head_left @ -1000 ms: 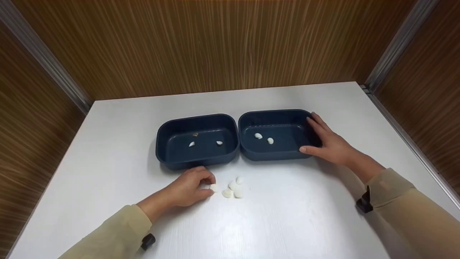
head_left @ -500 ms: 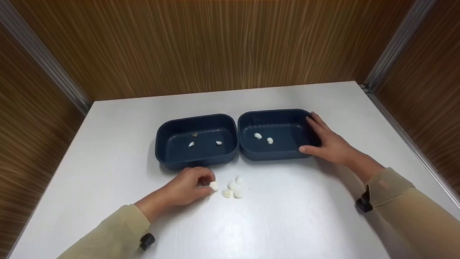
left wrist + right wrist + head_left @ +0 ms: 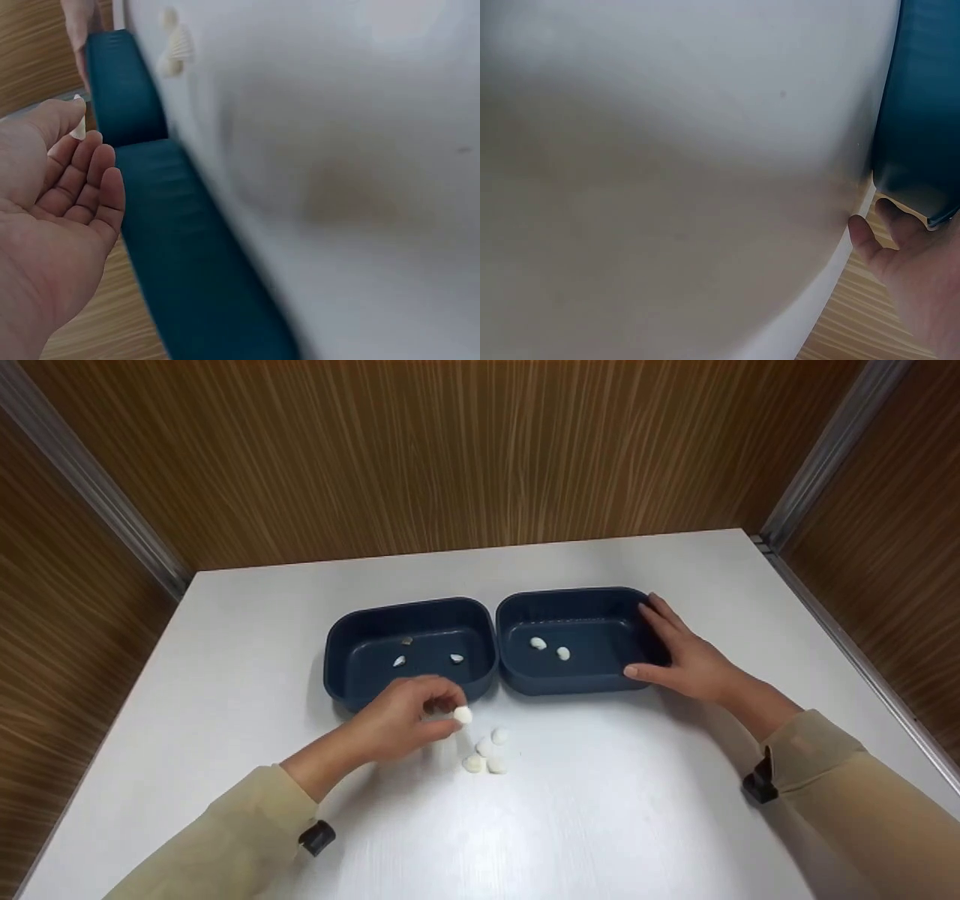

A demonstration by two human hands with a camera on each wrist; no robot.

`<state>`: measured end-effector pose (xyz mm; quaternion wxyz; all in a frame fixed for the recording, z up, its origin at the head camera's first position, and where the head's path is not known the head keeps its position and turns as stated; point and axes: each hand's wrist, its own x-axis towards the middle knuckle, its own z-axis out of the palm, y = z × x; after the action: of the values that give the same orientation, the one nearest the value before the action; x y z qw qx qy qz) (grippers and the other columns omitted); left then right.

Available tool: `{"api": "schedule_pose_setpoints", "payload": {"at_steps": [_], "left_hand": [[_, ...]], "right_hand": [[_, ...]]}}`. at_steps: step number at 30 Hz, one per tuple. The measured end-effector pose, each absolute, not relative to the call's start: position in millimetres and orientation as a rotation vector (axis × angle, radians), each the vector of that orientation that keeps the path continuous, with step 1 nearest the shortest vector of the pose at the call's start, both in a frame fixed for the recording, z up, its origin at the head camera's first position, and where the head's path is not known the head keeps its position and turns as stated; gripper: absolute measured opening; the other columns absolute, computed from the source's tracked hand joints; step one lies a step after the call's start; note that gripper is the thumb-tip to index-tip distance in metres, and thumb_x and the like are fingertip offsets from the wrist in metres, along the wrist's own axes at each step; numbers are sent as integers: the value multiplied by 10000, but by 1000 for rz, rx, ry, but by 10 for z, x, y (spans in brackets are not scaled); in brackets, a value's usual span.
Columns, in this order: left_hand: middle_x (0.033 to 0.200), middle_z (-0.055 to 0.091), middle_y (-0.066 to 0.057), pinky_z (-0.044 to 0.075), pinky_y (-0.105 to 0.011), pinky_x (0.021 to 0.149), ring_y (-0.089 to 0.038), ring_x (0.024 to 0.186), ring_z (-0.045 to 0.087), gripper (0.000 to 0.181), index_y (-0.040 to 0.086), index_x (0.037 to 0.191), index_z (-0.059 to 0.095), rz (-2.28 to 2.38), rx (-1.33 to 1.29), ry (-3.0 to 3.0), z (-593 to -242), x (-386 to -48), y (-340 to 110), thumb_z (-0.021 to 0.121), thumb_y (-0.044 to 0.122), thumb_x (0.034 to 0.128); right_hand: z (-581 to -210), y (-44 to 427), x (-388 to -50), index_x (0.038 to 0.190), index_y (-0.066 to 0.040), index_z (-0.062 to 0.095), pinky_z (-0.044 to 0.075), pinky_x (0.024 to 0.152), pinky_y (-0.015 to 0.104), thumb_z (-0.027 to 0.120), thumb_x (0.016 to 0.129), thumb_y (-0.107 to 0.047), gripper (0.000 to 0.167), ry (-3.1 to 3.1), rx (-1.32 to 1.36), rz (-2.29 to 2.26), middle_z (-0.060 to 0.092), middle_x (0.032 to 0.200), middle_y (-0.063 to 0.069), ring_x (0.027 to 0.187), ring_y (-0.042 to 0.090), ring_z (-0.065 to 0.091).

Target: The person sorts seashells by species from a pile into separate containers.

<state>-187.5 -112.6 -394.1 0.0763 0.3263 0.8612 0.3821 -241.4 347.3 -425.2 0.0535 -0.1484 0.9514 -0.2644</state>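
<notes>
In the head view, my left hand (image 3: 401, 720) pinches a white seashell (image 3: 463, 715) between thumb and fingertips, raised just in front of the left dark blue box (image 3: 375, 619). The left wrist view shows this shell (image 3: 79, 121) edge-on. Several pale shells (image 3: 496, 765) lie on the table beside that hand; one (image 3: 180, 45) has clear ridges. Inside the left box are two whitish shells (image 3: 457, 658) and a small brown piece (image 3: 407, 641). The right box (image 3: 577, 684) holds two white shells (image 3: 563, 653). My right hand (image 3: 694, 666) rests spread against its right end.
Both boxes stand side by side on a white table (image 3: 600, 810), their near ends almost touching. Wood-grain panels (image 3: 480, 457) enclose the back and sides. A black wrist device (image 3: 316, 838) sits at the left cuff, another (image 3: 760, 781) at the right.
My left hand has lifted the pinched shell off the table and carried it forward and slightly right, up to the left box's front edge. The right hand and both boxes stay put.
</notes>
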Motion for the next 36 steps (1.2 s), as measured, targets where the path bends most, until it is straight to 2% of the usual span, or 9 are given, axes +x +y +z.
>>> {"api": "schedule_pose_setpoints", "payload": {"at_steps": [9, 17, 25, 36], "left_hand": [[1061, 675, -10, 572, -356, 907, -177, 980, 630, 140, 100, 1099, 728, 1158, 1022, 2613, -3646, -2150, -893, 783, 113, 971], [1058, 670, -40, 552, -314, 868, -176, 958, 629, 140, 73, 1121, 722, 1132, 1059, 2629, -3533, -2399, -602, 761, 119, 994], [1115, 677, -31, 546, -294, 884, -157, 993, 630, 188, 89, 1194, 708, 1051, 1007, 2592, -3561, -2583, -296, 734, 171, 1026], [1169, 664, -73, 535, -291, 938, -178, 1046, 622, 217, 63, 1232, 688, 974, 995, 2578, -3730, -2760, -10, 717, 153, 1036]], "right_hand": [[-4254, 3483, -2404, 1722, -182, 108, 218, 1204, 728, 711, 971, -577, 1041, 2892, -450, -817, -57, 1787, 36, 1607, 433, 121], [-4245, 3469, -2389, 1722, -183, 105, 212, 1202, 734, 713, 970, -575, 1044, 2883, -433, -831, -68, 1787, 20, 1608, 430, 114], [-4239, 3452, -2388, 1723, -188, 103, 202, 1200, 743, 696, 971, -598, 1042, 2879, -416, -824, -76, 1786, 14, 1608, 434, 110], [-4259, 3476, -2397, 1722, -180, 113, 211, 1206, 728, 710, 967, -588, 1045, 2886, -431, -835, -66, 1787, 24, 1611, 424, 107]]}}
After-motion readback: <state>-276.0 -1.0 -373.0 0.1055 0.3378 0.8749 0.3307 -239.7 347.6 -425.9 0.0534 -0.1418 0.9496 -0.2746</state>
